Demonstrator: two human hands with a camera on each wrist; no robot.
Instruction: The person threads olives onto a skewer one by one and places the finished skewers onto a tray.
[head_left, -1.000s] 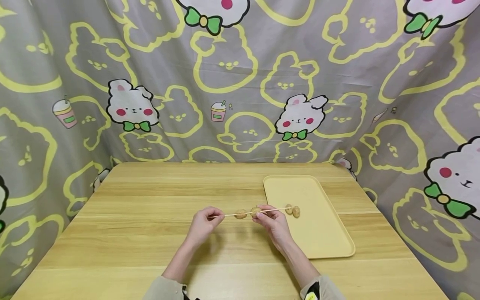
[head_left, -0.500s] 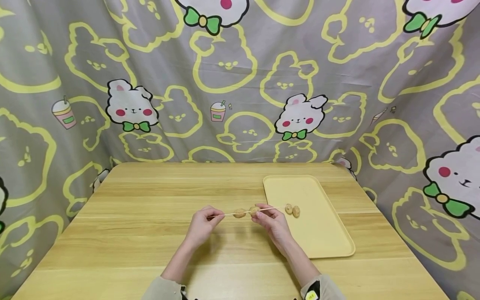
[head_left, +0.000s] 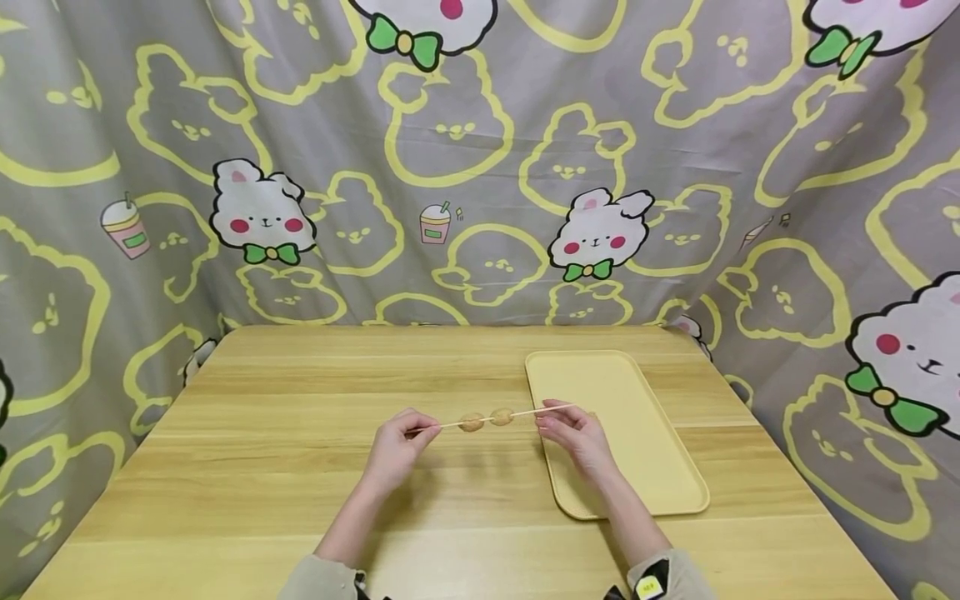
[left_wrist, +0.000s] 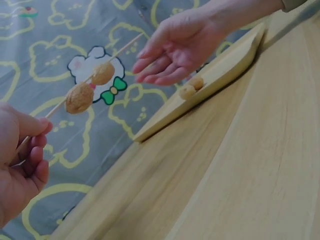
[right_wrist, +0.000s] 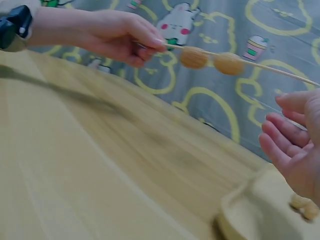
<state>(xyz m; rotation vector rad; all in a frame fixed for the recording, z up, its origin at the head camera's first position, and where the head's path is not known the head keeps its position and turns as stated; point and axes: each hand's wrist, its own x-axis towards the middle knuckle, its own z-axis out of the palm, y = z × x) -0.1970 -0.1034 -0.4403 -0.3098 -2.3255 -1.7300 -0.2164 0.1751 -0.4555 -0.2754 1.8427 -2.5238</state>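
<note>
My left hand (head_left: 395, 450) pinches one end of a thin wooden skewer (head_left: 525, 412) between thumb and fingers. Two golden-brown, rough-skinned balls (left_wrist: 79, 98) are threaded along it, a short gap between them. The skewer runs to the right, held in the air above the table. My right hand (right_wrist: 297, 135) is apart from the balls, its fingers loosely extended and spread beside the skewer's bare far end, gripping nothing. Two more such balls (left_wrist: 192, 87) lie on the yellow tray (head_left: 637, 483); in the head view the right hand hides most of them.
The tray, with a low raised rim, lies on the right part of the wooden table (head_left: 262, 467). A grey curtain (head_left: 480, 108) printed with cartoon rabbits and yellow outlines hangs behind the table and along both sides.
My right hand has let go of the ball on the skewer and moved right, over the tray. The left hand and the skewer have shifted slightly left.
</note>
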